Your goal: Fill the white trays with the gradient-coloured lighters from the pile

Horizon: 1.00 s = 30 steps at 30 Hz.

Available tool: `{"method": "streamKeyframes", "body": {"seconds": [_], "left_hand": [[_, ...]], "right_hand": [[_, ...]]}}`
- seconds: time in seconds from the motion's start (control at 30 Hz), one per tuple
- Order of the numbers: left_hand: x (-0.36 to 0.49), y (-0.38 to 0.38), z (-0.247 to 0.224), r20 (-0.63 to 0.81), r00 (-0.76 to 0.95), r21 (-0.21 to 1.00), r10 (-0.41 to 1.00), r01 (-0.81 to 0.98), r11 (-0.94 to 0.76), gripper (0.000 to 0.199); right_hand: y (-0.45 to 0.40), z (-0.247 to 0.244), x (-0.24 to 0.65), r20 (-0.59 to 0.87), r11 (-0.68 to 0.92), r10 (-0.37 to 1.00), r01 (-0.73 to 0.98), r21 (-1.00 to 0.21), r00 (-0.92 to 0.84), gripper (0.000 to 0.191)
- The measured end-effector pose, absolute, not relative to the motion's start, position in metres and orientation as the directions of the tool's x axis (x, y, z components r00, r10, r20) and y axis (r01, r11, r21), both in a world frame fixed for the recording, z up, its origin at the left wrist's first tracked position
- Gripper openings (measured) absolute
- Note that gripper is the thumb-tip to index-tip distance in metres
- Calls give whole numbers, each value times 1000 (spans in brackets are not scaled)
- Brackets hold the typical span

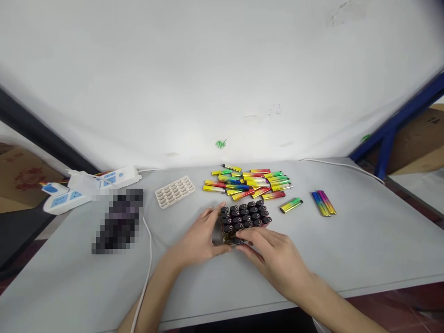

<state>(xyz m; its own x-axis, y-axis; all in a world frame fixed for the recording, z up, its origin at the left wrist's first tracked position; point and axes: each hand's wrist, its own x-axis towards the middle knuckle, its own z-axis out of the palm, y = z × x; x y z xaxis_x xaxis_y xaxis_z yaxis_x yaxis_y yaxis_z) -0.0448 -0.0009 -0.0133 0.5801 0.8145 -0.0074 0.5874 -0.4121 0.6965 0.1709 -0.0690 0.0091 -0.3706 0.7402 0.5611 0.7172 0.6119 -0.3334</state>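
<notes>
A block of upright lighters with black tops (pixel 246 215) stands in rows near the middle of the grey table. My left hand (pixel 201 238) holds the block's left side, its thumb at the near corner and its fingers at the far corner. At the block's near edge, my right hand (pixel 272 254) pinches one black-topped lighter (pixel 237 241) between thumb and fingers. Behind the block lies a loose pile of shiny multicoloured lighters (pixel 255 181). A white tray with oval slots (pixel 175 191) rests to the left of the pile.
Two lighters (pixel 291 205) lie right of the block, and several more (pixel 323 203) farther right. At the left are a power strip (pixel 93 187), a pixelated dark object (pixel 120 222) and a white cable (pixel 148 263). A white wall (pixel 222 83) rises behind the table.
</notes>
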Motion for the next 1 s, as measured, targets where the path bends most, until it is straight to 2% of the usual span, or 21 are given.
{"method": "streamKeyframes", "body": {"seconds": [0.23,0.4,0.53,0.7,0.77,0.83,0.9,1.0], "left_hand": [[-46,1,-13,2,618,691,786,567,-448,109],[-46,0,-15,-1,596,686,803,585,-433,112],[-46,0,-15,22,595,682,804,579,-447,109],[-45,-1,-15,5,557,664,831,620,-419,106],[-45,-1,-16,-5,548,653,836,635,-413,106],[-46,-1,-17,-23,551,644,834,647,-409,106],[-46,-1,-17,-45,548,634,835,662,-400,105],[-46,-1,-16,-65,539,616,840,684,-391,106]], "right_hand": [[-66,13,160,546,636,731,698,-329,-409,10],[-64,7,159,571,639,683,751,-164,-456,14],[-66,3,160,581,652,637,757,-53,-507,28],[-63,8,184,630,648,618,758,-72,-469,36],[-56,10,207,638,519,699,844,-139,-325,28],[-45,10,234,590,243,802,954,-174,-96,23],[-35,4,258,462,-42,879,984,-176,120,39],[-26,-13,281,312,-224,917,968,-116,250,67]]}}
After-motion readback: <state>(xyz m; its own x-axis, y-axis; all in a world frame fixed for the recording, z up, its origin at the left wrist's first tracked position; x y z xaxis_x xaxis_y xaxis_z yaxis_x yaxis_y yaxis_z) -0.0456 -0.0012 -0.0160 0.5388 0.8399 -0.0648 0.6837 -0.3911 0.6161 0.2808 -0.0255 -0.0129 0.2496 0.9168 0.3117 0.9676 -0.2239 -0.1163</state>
